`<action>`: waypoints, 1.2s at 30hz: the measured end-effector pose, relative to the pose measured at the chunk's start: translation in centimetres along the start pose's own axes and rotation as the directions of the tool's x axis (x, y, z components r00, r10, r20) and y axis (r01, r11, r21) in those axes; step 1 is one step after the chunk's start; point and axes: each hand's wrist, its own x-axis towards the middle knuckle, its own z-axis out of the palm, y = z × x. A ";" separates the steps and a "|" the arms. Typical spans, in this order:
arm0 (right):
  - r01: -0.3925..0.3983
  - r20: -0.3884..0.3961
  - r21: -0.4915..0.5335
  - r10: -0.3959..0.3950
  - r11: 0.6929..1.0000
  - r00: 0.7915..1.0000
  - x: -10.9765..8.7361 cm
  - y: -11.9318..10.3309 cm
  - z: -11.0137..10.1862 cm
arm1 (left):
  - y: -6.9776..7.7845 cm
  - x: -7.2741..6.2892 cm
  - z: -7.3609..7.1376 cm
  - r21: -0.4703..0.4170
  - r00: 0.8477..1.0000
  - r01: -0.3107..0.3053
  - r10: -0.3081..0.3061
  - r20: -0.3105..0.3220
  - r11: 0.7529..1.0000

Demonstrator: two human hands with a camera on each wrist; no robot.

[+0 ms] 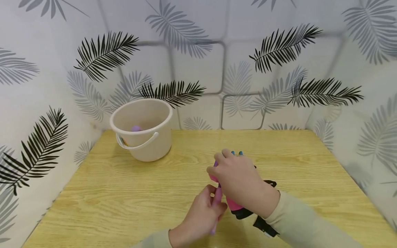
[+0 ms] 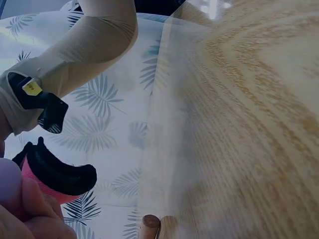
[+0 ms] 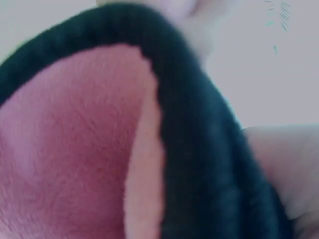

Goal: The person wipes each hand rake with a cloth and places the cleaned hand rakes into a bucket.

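My left hand (image 1: 204, 213) grips a light purple rod (image 1: 218, 195) near the table's front; the rod's rounded end (image 2: 9, 181) shows in the left wrist view. Just above it, my right hand (image 1: 237, 177) curls its fingers round a pink cloth piece with black edging (image 1: 233, 204), covering most of it. Blue tips and a purple part stick out past the right fingers. The cloth's pink inside (image 3: 75, 139) and black rim (image 3: 199, 149) fill much of the right wrist view. Whether rod and cloth touch is hidden.
A cream bucket (image 1: 152, 144) with a hanging handle stands at the back left of the wooden table (image 1: 124, 193); a purple round thing (image 1: 136, 128) lies inside it. Leaf-patterned sheeting (image 1: 198, 62) surrounds the table. A black strap (image 1: 265, 226) is by the right sleeve.
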 end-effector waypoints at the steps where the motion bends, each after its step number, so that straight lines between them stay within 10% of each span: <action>1: 0.010 0.010 -0.002 -0.010 1.000 1.000 0.1 -0.1 0.0 | 0.0 0.1 -0.1 -0.009 1.000 0.003 -0.003 -0.001 1.000; 11: 0.031 0.145 -0.010 -0.029 0.999 0.989 0.3 -0.4 -1.2 | 0.1 0.0 0.1 -0.008 1.000 0.008 -0.007 0.006 1.000; 19: -0.006 0.019 -0.127 0.008 0.992 1.000 1.7 -0.2 0.6 | 0.1 0.0 0.4 -0.038 1.000 0.018 -0.018 -0.003 0.999; 29: 0.051 0.039 0.133 -0.057 0.990 0.998 -1.0 1.3 0.0 | 0.0 0.2 0.3 -0.109 0.996 0.034 -0.043 -0.077 0.993; 36: -0.090 0.060 0.061 0.087 0.994 0.994 -0.6 2.0 0.9 | 0.2 -0.5 0.9 -0.151 1.000 0.024 -0.027 -0.016 0.988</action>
